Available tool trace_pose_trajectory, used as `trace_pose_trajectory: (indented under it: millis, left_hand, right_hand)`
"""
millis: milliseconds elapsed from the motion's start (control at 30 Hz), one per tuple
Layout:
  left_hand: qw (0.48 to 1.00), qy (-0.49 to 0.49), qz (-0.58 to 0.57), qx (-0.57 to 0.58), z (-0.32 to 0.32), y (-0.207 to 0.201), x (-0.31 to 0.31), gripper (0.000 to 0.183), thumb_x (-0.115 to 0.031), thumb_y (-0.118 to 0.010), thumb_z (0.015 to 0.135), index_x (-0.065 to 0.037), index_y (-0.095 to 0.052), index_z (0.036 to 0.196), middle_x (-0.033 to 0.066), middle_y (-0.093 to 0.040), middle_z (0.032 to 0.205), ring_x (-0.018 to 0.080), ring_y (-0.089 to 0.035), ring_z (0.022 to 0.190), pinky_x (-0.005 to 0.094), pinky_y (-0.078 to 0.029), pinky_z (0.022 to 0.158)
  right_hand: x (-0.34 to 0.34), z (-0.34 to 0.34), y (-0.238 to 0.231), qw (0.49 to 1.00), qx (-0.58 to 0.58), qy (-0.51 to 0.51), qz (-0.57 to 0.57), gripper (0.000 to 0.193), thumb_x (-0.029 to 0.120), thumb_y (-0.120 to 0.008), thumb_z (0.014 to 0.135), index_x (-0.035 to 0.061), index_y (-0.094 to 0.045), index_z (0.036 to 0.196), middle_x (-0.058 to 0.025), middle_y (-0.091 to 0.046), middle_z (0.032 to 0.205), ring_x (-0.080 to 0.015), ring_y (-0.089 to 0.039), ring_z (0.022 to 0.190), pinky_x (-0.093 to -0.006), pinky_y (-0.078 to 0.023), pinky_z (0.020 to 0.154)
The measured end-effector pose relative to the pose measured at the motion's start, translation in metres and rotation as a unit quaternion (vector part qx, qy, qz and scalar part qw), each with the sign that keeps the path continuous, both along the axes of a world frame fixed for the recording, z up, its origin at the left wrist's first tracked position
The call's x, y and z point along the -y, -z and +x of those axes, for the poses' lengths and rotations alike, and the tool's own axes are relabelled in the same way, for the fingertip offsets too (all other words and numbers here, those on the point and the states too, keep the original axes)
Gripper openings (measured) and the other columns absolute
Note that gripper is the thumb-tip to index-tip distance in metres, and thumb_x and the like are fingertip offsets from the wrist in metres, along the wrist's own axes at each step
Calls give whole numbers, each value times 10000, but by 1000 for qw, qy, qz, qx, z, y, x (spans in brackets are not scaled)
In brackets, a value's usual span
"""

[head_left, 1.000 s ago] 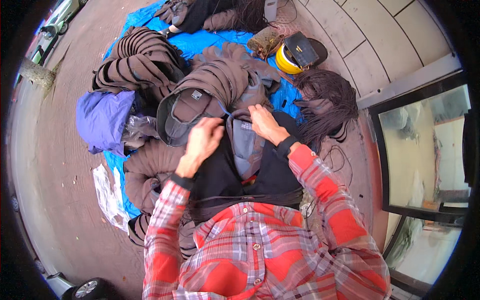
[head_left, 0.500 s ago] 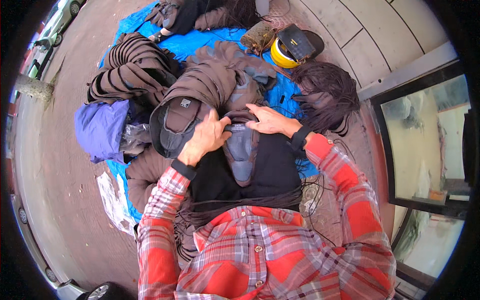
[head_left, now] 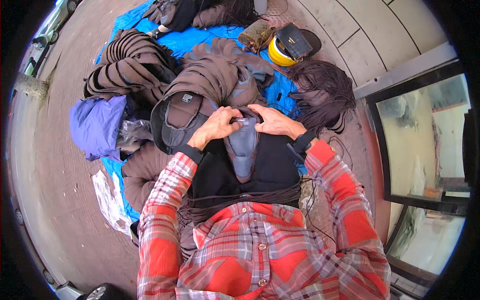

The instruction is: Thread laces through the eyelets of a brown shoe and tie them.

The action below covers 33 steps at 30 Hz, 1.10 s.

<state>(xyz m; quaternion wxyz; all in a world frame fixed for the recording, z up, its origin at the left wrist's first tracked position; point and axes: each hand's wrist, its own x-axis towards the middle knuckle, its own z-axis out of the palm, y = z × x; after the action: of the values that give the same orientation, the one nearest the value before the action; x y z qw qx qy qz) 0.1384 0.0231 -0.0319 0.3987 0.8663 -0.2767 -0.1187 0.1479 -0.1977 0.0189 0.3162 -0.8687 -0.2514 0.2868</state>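
Observation:
A grey-blue and brown shoe upper (head_left: 242, 152) lies on my black-clad lap, its narrow end toward me. My left hand (head_left: 218, 125) grips its wide far end from the left, fingers bent and thumb on the pale-printed tongue. From the right, my right hand (head_left: 276, 121) holds the same end, thumb on the edge and fingers curled behind. Just beyond my left hand rests a row of nested brown shoe uppers (head_left: 200, 82), the nearest with a white label inside. Dark shoelaces (head_left: 245, 199) run across my lap at the waist.
More stacked uppers (head_left: 131, 62) and a purple bag (head_left: 98, 127) lie to the left on a blue tarp (head_left: 131, 21). At the right are a heap of dark laces (head_left: 325, 92), a yellow container (head_left: 280, 54) with a black pouch (head_left: 294, 41), and a glass-paned frame (head_left: 372, 150). Another person's foot shows at the far edge.
My left hand has shifted slightly right and closed in on the upper's wide end. My right hand has settled a little to the right, its thumb now at the edge. The view has tilted slightly.

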Motion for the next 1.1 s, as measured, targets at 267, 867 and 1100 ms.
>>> trace_pose_trajectory:
  millis: [267,867,1100]
  left_hand:
    - [957,-206,-82,190,-39,-6,4,309,-134,-641,773,-32,-575,1058,176,-547,962,340,-520,915,409,-423,841]
    - [923,-103,-127,-348,-131,-119,35,272,-234,-525,923,30,-582,957,120,-562,626,188,-554,574,325,-442,543]
    - [945,-275,-109,-139,-155,-135,-208,114,-67,-561,861,13,-642,866,32,-627,742,106,-570,705,225,-439,603]
  right_hand:
    - [-3,-27,11,981,170,58,68,617,163,-600,790,-9,-350,1327,-251,-488,1234,-361,-464,1172,-408,-359,996]
    - [2,-121,-38,977,5,60,206,117,114,-494,892,7,-535,912,-112,-571,662,-250,-579,606,-352,-451,559]
    - [96,-118,-92,977,-89,-50,189,216,236,-552,871,37,-634,875,-70,-614,701,-162,-582,655,-315,-455,609]
